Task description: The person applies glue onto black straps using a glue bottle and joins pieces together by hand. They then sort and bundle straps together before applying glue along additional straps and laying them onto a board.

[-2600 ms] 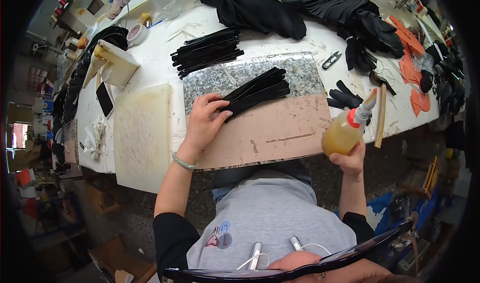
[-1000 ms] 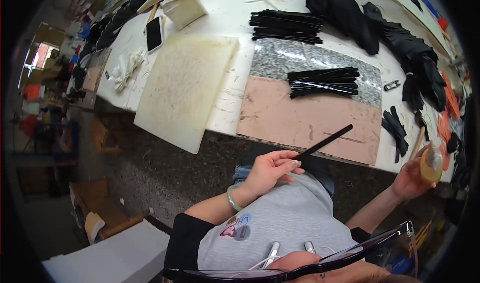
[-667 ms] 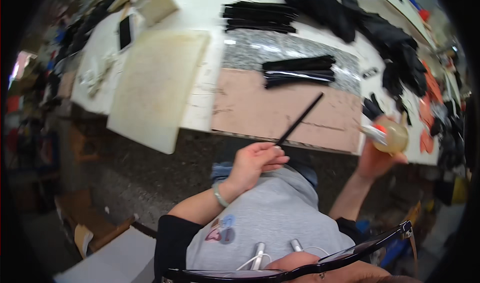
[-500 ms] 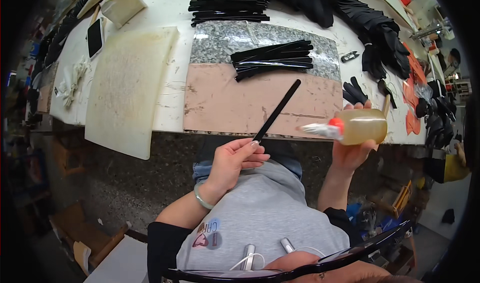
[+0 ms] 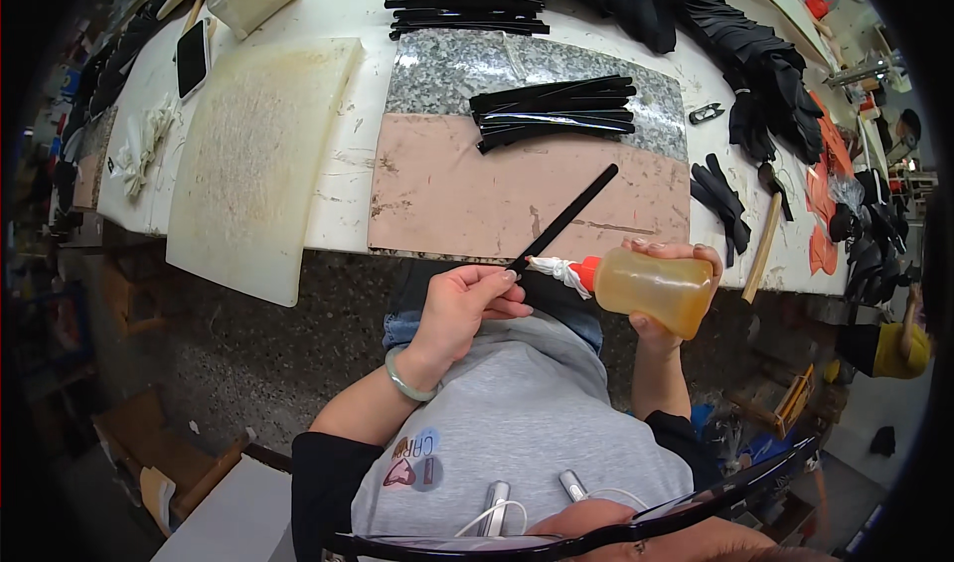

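Note:
Between the thumb and fingers of my left hand [image 5: 465, 306] is the near end of a narrow black strip [image 5: 571, 212], which slants away to the right over the pink-covered board [image 5: 437, 189]. My right hand [image 5: 668, 314] grips a squeeze bottle of amber liquid [image 5: 651, 289], tipped on its side. The bottle has a red collar and a nozzle wrapped in white [image 5: 558, 271]. Its tip is at the strip, close to my left fingertips; whether they touch, I cannot tell. Beyond the strip lies a loose pile of black strips [image 5: 554, 115] on the board.
A second stack of black strips [image 5: 467, 3] lies at the back. On the left are a thick whitish slab [image 5: 258, 155] and a phone [image 5: 193, 58]. Small snips [image 5: 707, 113], black pieces [image 5: 720, 204] and a wooden-handled tool [image 5: 763, 249] lie on the right.
My right hand has brought the bottle left and down, so its nozzle now meets the strip's near end. My left hand keeps its hold on the strip.

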The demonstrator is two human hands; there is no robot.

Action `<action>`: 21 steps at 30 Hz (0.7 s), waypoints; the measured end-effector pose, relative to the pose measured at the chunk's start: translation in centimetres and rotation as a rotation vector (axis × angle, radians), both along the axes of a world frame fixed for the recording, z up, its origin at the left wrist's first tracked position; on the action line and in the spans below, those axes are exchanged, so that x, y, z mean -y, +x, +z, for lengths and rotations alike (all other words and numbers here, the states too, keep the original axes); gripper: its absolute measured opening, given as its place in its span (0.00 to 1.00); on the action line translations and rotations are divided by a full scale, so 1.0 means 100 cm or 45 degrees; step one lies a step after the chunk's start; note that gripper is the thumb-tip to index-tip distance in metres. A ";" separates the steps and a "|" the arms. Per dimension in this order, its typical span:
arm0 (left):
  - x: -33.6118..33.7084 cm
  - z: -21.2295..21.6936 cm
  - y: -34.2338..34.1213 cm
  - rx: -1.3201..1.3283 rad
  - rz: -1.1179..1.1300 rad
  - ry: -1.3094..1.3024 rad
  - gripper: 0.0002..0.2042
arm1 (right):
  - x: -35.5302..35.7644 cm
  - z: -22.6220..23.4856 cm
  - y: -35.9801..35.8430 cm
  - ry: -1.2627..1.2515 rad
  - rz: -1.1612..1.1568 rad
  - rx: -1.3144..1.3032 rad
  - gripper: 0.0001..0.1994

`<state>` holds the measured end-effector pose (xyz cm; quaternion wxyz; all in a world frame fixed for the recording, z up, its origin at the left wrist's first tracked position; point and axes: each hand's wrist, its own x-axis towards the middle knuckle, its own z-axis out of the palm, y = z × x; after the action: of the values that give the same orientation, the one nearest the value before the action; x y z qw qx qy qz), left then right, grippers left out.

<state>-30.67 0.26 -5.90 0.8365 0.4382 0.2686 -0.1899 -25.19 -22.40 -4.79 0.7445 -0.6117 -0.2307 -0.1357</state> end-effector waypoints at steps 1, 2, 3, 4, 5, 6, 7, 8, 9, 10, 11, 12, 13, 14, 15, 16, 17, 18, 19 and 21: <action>0.000 0.000 0.000 -0.003 0.003 -0.001 0.08 | 0.000 0.001 0.000 -0.001 0.003 -0.003 0.45; 0.000 0.001 0.000 0.003 0.000 -0.014 0.08 | -0.001 0.002 0.000 -0.030 0.003 0.008 0.45; 0.000 0.001 0.001 0.011 -0.007 -0.027 0.08 | -0.001 0.002 0.001 -0.060 -0.001 0.019 0.45; 0.000 0.001 0.001 0.009 -0.008 -0.029 0.08 | 0.000 0.001 0.001 -0.062 -0.003 0.018 0.45; 0.000 0.001 0.002 0.003 -0.006 -0.032 0.08 | 0.000 0.000 0.003 -0.079 0.011 0.036 0.44; 0.000 0.001 0.002 -0.004 -0.001 -0.034 0.08 | 0.000 0.000 0.003 -0.095 0.027 0.054 0.44; 0.000 0.002 0.002 -0.006 -0.001 -0.035 0.08 | 0.000 0.000 0.003 -0.096 0.026 0.052 0.44; -0.001 0.002 0.001 -0.008 0.001 -0.026 0.08 | 0.000 0.001 0.003 -0.093 0.022 0.047 0.44; 0.000 0.002 0.002 -0.008 0.000 -0.019 0.08 | 0.001 0.001 0.004 -0.091 0.015 0.043 0.44; 0.000 0.002 0.002 -0.007 -0.004 -0.022 0.08 | 0.002 0.001 0.004 -0.094 0.011 0.044 0.44; 0.000 0.002 0.002 -0.007 -0.007 -0.006 0.08 | 0.004 0.001 0.005 -0.093 -0.005 0.044 0.43; 0.000 0.002 0.002 -0.007 -0.012 0.011 0.08 | 0.005 0.000 0.005 -0.089 -0.023 0.045 0.43; 0.000 0.002 0.002 -0.003 -0.018 0.009 0.08 | 0.006 0.000 0.006 -0.091 -0.030 0.048 0.43; 0.000 0.001 0.002 -0.001 -0.015 0.005 0.08 | 0.008 0.000 0.007 -0.096 -0.053 0.049 0.42; 0.001 0.000 0.001 0.000 -0.013 -0.001 0.07 | 0.011 -0.001 0.008 -0.102 -0.079 0.048 0.42; 0.001 0.001 0.001 0.002 -0.023 -0.005 0.07 | 0.012 -0.001 0.009 -0.106 -0.089 0.050 0.42; 0.000 0.002 0.000 0.001 -0.005 0.003 0.07 | 0.012 -0.001 0.011 -0.090 -0.112 0.051 0.42; 0.001 0.002 0.000 0.000 0.013 0.009 0.07 | 0.012 -0.001 0.013 -0.077 -0.135 0.052 0.42; 0.001 0.002 0.000 0.003 0.003 0.003 0.07 | 0.013 -0.001 0.014 -0.083 -0.145 0.054 0.42; 0.001 0.002 -0.001 0.012 0.007 0.012 0.07 | 0.013 0.000 0.018 -0.029 -0.218 0.034 0.41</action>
<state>-30.74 0.18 -5.72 0.8362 0.4423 0.2668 -0.1842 -23.38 -23.72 -4.81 0.7200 -0.6357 -0.1891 -0.2043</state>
